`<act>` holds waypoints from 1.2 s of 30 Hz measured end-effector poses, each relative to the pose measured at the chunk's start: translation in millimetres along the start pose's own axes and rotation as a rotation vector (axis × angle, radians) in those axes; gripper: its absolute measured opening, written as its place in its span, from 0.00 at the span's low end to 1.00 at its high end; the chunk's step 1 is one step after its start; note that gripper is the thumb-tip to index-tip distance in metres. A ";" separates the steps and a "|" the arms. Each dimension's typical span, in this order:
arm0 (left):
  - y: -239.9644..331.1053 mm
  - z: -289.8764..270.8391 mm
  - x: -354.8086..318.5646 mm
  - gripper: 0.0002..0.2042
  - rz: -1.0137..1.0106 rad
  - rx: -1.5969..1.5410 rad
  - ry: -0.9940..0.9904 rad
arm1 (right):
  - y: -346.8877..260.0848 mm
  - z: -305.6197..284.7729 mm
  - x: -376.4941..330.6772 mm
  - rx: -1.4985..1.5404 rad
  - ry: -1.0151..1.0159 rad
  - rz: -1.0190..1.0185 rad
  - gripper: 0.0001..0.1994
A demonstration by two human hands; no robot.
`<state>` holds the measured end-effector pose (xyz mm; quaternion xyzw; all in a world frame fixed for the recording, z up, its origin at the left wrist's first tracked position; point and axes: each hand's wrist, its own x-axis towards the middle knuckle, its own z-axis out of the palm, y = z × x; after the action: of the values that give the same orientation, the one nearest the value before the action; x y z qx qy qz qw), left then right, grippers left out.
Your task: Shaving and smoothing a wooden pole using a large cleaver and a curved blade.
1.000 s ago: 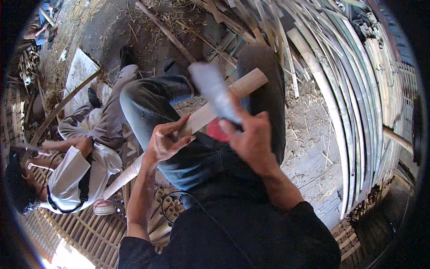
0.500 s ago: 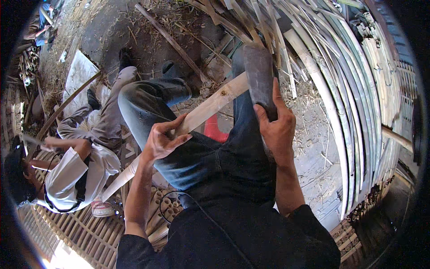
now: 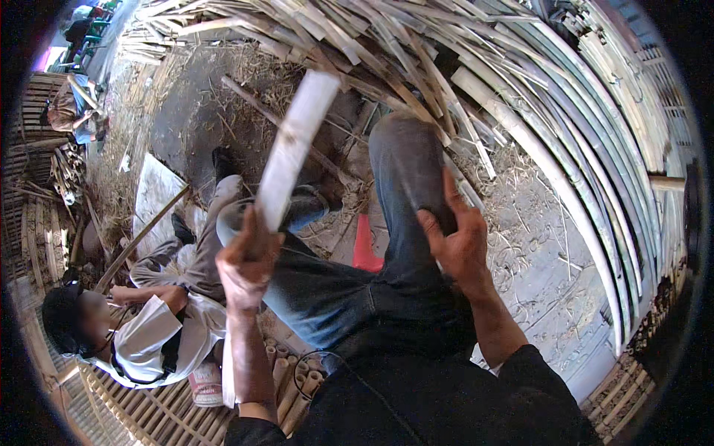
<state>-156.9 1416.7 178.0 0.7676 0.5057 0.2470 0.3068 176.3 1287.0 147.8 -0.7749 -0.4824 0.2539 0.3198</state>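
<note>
My left hand [image 3: 249, 260] is closed round a flat, pale bamboo slat [image 3: 297, 149]. The slat tilts steeply, its upper end beyond my left knee and its lower end showing beside my left forearm. My right hand [image 3: 465, 238] grips a broad-bladed knife [image 3: 428, 175] over my right thigh, with the index finger stretched along it. The dark blade blends with my jeans, so its outline is hard to make out, and the handle is hidden. Slat and knife are apart.
Long bamboo strips [image 3: 558, 141] curve along the right, with a heap of split pieces [image 3: 372, 44] ahead. A person [image 3: 156, 334] sits close on my left, near a tin [image 3: 207, 383]. Cut bamboo tubes [image 3: 286, 383] lie by my left hip. A red object [image 3: 364, 245] stands between my legs.
My left hand has swung the slat leftward and more upright, away from the knife. My right hand stays over the thigh. The view has shifted, showing more of the heap ahead.
</note>
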 end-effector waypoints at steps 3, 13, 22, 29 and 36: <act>54.3 -5.5 69.5 0.33 0.243 0.219 0.184 | 27.3 7.1 8.9 0.107 0.135 -0.006 0.41; 292.0 104.6 178.7 0.15 0.891 -0.011 0.079 | 55.8 4.4 5.8 0.192 0.130 0.026 0.39; 450.9 153.3 215.3 0.26 1.155 0.162 -0.313 | 81.9 -2.4 -5.7 0.321 0.149 0.065 0.39; 335.4 224.3 377.3 0.32 1.187 0.696 -0.017 | 79.6 -8.2 -4.6 0.324 0.163 0.113 0.41; 83.1 183.7 220.2 0.28 0.444 0.268 -0.368 | 86.8 -21.6 -6.8 0.346 0.196 0.220 0.40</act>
<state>102.3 1555.4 126.4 0.9246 0.2899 0.0959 0.2278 239.4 1246.8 98.5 -0.7774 -0.3107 0.2897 0.4638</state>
